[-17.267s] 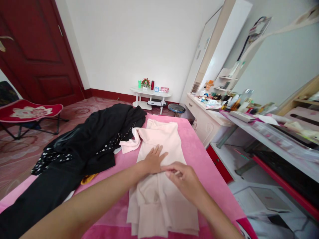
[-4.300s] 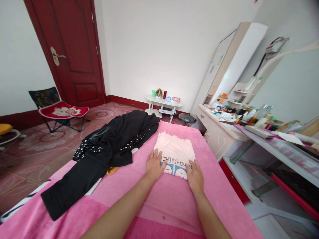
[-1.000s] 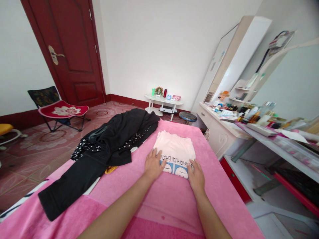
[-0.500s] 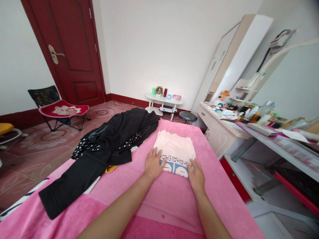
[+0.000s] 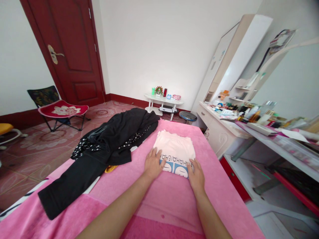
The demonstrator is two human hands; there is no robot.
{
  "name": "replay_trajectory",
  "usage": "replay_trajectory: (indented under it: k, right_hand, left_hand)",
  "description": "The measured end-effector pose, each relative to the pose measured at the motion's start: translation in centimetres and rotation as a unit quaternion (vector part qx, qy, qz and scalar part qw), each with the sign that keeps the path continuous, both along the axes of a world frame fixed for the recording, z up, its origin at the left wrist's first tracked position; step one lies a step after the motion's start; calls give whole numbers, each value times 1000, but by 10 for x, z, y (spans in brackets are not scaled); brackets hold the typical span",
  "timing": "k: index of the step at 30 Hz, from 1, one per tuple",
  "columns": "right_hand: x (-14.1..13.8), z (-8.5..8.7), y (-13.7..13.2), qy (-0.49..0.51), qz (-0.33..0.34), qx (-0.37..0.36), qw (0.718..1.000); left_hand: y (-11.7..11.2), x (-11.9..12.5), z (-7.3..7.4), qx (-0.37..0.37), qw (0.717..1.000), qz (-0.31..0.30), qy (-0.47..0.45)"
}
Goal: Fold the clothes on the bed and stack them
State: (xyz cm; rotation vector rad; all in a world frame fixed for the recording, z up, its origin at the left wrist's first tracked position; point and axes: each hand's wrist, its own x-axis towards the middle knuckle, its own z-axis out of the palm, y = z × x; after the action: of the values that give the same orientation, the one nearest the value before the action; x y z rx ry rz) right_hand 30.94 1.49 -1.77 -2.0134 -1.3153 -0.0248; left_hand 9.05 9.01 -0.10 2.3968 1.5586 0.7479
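A pale pink T-shirt (image 5: pixel 174 144), folded into a rough rectangle, lies flat on the pink bedspread (image 5: pixel 164 196). Black letters and a blue and white print run along its near edge, upside down to me. My left hand (image 5: pixel 154 165) rests on the near left corner with its fingers spread. On the near right corner lies my right hand (image 5: pixel 197 176), its fingers stretched out over the edge of the cloth. To the left is a heap of black clothes (image 5: pixel 109 142), with a white-dotted black fabric showing among them and a sleeve hanging toward me.
A folding chair (image 5: pixel 63 109) stands left, near the dark red door (image 5: pixel 67 49). At the far wall are a small white table (image 5: pixel 161 99) and a round stool (image 5: pixel 187 116). Along the right runs a dressing table (image 5: pixel 221 126) crowded with bottles.
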Motion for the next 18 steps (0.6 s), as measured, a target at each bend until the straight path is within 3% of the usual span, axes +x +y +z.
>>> replay_trajectory:
  k: [18]
  right_hand:
    - [1,-2,0,-3,2,5,1000]
  left_hand:
    - [-1,0,2,-6,1000,-2,-8]
